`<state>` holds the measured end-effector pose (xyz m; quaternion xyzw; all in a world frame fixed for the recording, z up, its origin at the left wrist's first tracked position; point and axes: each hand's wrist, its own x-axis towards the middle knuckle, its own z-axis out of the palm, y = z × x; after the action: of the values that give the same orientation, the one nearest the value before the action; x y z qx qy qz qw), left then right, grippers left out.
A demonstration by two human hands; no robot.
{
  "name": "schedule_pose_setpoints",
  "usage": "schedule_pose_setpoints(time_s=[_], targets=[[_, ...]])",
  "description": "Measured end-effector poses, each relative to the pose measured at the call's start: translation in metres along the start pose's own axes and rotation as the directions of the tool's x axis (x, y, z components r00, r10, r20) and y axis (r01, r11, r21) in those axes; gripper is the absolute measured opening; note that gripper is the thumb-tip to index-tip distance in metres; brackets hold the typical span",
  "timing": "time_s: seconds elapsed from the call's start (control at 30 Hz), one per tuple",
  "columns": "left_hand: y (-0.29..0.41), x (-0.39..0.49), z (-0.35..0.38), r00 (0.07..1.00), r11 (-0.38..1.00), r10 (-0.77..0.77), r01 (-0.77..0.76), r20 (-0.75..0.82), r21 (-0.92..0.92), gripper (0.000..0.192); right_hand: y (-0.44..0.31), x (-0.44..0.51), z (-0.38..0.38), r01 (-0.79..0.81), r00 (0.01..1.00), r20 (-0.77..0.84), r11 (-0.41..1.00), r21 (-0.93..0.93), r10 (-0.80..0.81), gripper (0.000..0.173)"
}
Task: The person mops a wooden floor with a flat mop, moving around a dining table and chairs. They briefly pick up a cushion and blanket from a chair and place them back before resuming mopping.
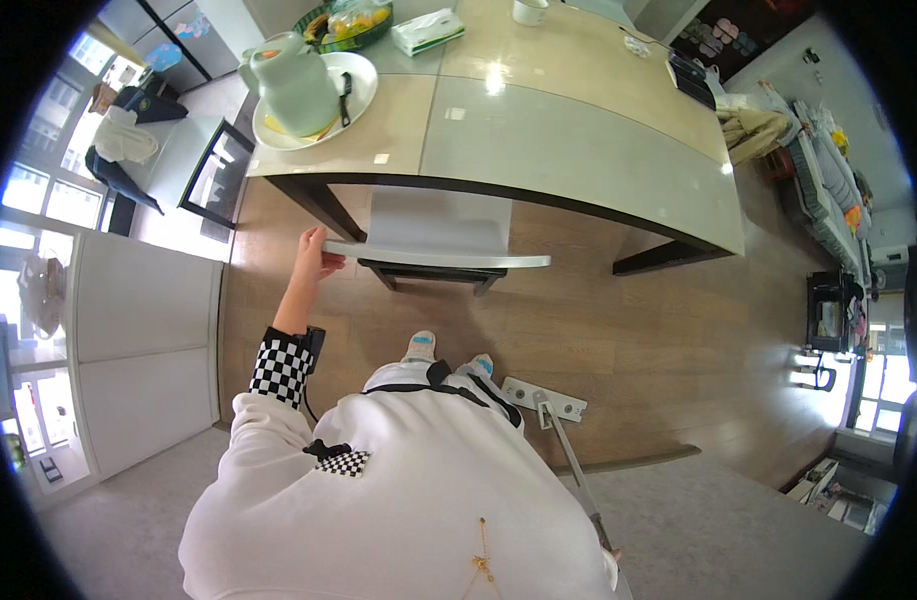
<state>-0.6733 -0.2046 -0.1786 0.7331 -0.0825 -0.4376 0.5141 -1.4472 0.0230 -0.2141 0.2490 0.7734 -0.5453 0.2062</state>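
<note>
My left hand (317,256) grips the left end of the top edge of a white chair back (436,256). The chair's light seat (439,214) is partly under the dining table (563,142). At the lower right, only a sliver of my right hand (616,554) shows, closed at the pole (568,454) of a flat mop. The white mop head (514,388) lies on the wood floor beside my feet. My body hides part of the pole and most of that hand.
On the table stand a pale green jug (301,94) on a white plate (368,79), a fruit basket (346,37), a tissue pack (428,31) and a white cup (529,10). A dark table leg (672,257) rises at right. A white cabinet (147,345) stands at left.
</note>
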Motion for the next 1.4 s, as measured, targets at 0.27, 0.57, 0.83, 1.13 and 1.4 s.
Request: schedule_pose_setpoints(time_s=[0.27,0.57,0.83,1.13,1.4], targets=[[-0.005,0.008,0.009,0.981,0.996,-0.003,-0.013,-0.193,-0.083,0.037,0.029,0.06,0.003,-0.211,0.969,0.126,0.977,-0.028,0.213,0.066],[-0.005,0.02,0.0,0.974,1.0,0.02,-0.021,-0.224,0.0,0.043,0.036,0.131,0.048,-0.447,0.776,0.392,0.87,-0.209,0.493,0.064],[0.001,0.019,-0.027,0.988,0.988,0.116,-0.126,-0.105,-0.094,0.038,0.009,-0.087,0.282,0.143,0.512,0.777,0.856,-0.496,0.365,0.043],[-0.019,0.029,-0.08,0.975,0.993,0.058,-0.078,-0.216,-0.089,0.024,0.146,-0.46,0.417,0.994,0.087,0.485,-0.046,-0.096,0.87,0.038],[-0.058,0.038,-0.107,0.964,0.998,0.044,-0.03,-0.263,0.058,0.021,0.296,-0.464,0.413,0.613,0.54,-0.117,-0.485,-0.624,0.833,0.038]])
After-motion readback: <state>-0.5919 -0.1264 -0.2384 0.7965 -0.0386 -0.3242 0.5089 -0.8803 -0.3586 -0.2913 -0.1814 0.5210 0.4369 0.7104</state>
